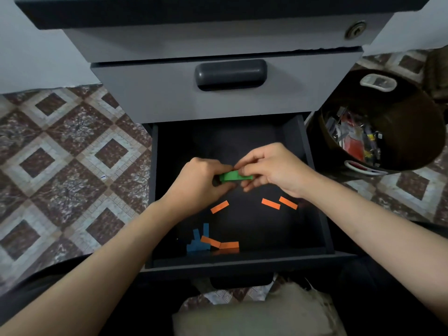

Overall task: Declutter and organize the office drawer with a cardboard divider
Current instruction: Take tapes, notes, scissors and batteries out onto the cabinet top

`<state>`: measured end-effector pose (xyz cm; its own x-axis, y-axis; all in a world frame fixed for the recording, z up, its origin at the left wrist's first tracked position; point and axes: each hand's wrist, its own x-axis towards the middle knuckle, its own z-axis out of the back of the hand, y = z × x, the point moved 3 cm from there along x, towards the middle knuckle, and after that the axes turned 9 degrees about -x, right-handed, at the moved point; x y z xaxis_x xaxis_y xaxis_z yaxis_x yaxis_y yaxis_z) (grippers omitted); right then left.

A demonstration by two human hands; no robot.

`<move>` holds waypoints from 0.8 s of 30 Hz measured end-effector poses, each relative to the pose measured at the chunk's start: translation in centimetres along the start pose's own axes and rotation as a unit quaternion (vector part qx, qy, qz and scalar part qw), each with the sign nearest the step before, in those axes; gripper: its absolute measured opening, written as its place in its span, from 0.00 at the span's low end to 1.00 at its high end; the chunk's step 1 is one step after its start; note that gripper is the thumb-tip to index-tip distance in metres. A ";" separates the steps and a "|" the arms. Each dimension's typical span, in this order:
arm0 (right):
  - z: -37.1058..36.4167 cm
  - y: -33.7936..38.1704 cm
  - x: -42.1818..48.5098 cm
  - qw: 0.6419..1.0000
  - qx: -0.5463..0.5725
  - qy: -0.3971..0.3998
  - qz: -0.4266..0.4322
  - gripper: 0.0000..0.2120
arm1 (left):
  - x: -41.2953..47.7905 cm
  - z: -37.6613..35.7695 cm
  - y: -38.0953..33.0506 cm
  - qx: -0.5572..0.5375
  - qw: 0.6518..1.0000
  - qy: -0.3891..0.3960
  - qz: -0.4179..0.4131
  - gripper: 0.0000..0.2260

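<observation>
The bottom drawer (312, 180) of a grey cabinet is pulled open, dark inside. Both hands are over its middle, holding a small stack of green paper strips (234, 176). My left hand (201, 183) grips the stack's left end and my right hand (271, 169) pinches its right end. Loose orange strips lie on the drawer floor: one in the middle (219, 206), two to the right (270, 203), and two near the front (220, 243). Several blue strips (197, 241) lie at the front left.
Above the open drawer is a shut drawer with a dark handle (230, 73), and a keyhole (355, 30) higher up. A dark bin (412, 132) holding mixed small items stands on the patterned tile floor (72, 154) to the right. A pale cloth (254, 314) lies below the drawer front.
</observation>
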<state>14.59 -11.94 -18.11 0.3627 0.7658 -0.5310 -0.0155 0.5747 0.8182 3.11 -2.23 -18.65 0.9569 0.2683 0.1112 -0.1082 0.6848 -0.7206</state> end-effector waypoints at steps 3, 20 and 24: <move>0.3 0.2 0.2 0.999 -0.042 -0.008 0.022 0.07 | 0.3 0.2 0.2 0.012 0.999 -0.031 0.014 0.08; -0.3 1.4 0.5 0.893 -0.391 -0.098 0.201 0.10 | 0.2 -0.2 -0.1 0.091 0.993 -0.056 0.044 0.10; -0.2 1.5 0.6 0.889 -0.396 -0.106 0.206 0.10 | 0.3 0.3 -0.3 0.081 0.992 -0.086 0.043 0.10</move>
<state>14.63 -10.54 -17.22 0.3413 0.9346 -0.1001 -0.8076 0.3460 0.4776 3.38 -2.13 -18.24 0.8832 0.4333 0.1794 -0.2436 0.7508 -0.6140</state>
